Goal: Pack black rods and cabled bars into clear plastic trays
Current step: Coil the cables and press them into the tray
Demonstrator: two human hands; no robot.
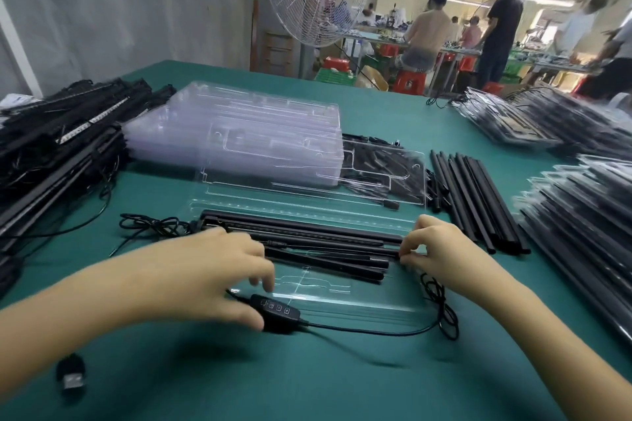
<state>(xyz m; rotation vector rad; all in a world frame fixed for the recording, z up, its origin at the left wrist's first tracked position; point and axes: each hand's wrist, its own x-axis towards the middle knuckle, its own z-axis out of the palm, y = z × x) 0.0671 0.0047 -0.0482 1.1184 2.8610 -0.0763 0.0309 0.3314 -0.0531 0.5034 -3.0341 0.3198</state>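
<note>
A clear plastic tray (342,297) lies open on the green table in front of me, with black rods and a cabled bar (307,225) lying across its grooves. My left hand (219,270) hovers over the rods' left part, fingers spread, thumb beside the black inline controller (275,309). My right hand (434,249) pinches the right end of a rod (376,251) at the tray's right side. The bar's thin cable (441,314) loops off the tray toward a USB plug (70,378) at the near left.
A stack of empty clear trays (239,126) stands behind. Loose black rods (478,202) lie to the right, cabled bars (58,140) are heaped at the left, and packed trays (581,215) pile up at the right. A fan and several people stand beyond the table.
</note>
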